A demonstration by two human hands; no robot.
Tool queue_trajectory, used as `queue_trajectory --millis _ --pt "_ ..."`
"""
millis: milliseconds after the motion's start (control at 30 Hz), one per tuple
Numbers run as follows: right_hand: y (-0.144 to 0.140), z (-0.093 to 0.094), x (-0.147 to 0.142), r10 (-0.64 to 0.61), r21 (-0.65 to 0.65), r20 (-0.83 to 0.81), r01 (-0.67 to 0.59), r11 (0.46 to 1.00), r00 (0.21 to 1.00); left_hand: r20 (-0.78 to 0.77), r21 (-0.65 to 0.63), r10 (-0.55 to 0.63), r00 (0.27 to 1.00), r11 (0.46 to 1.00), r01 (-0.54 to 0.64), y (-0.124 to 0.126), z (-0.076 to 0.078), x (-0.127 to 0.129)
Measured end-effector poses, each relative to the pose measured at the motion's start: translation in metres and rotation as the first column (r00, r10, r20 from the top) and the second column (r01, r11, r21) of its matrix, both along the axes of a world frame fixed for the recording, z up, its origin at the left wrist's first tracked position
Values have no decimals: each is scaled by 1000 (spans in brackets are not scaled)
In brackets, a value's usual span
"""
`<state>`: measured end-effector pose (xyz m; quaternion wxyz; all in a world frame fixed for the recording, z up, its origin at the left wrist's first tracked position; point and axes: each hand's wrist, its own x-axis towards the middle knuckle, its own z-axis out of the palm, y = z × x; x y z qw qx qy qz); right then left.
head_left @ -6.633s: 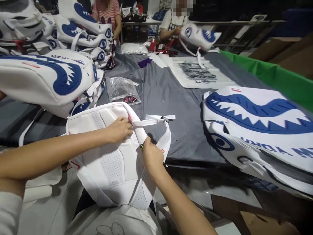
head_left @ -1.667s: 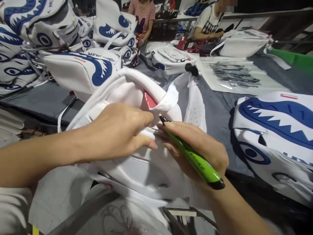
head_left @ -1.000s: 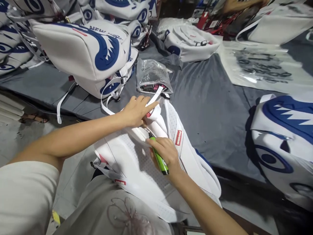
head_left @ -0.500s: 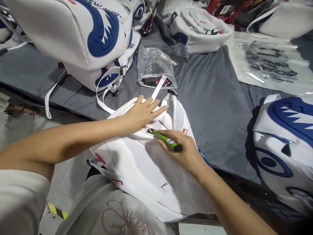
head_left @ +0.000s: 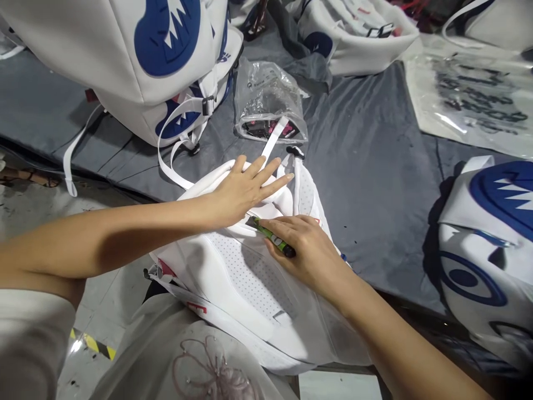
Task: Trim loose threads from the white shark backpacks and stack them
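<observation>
A white backpack (head_left: 266, 328) lies against my lap and the table edge, its dotted mesh back panel (head_left: 239, 266) facing up. My left hand (head_left: 245, 191) rests flat on the bag's upper end, fingers spread. In my right hand (head_left: 300, 239) is a green pen-like tool (head_left: 270, 236) with a black end. Its tip meets the folded white fabric just below my left hand; what exactly it touches is too small to make out. A white strap (head_left: 275, 139) sticks out beyond my left fingers.
A clear plastic bag (head_left: 268, 100) with dark and pink pieces sits behind the backpack on the grey cloth (head_left: 366, 166). Blue-and-white backpacks stand at left (head_left: 125, 61) and right (head_left: 470, 244). A white bag (head_left: 366, 50) lies at the back, beside a printed plastic sheet (head_left: 478, 105).
The tool in my right hand has tilted, and the fingers now cover more of it. My left hand stays spread on the backpack. The view has shifted slightly.
</observation>
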<state>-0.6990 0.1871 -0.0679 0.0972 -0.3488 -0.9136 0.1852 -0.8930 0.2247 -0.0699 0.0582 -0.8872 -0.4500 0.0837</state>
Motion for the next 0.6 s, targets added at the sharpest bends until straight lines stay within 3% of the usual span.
queue_trajectory --millis 167,333,600 --pt "7 0 -4 39 -15 -2 -39 999 999 30 16 27 999 999 -27 -5 4 0" --pt "7 10 -10 17 -26 108 -15 1000 994 33 -4 104 994 995 -104 -5 4 1" --pt "9 16 -13 14 -29 121 -10 1000 993 53 33 -10 999 999 8 1 7 -8"
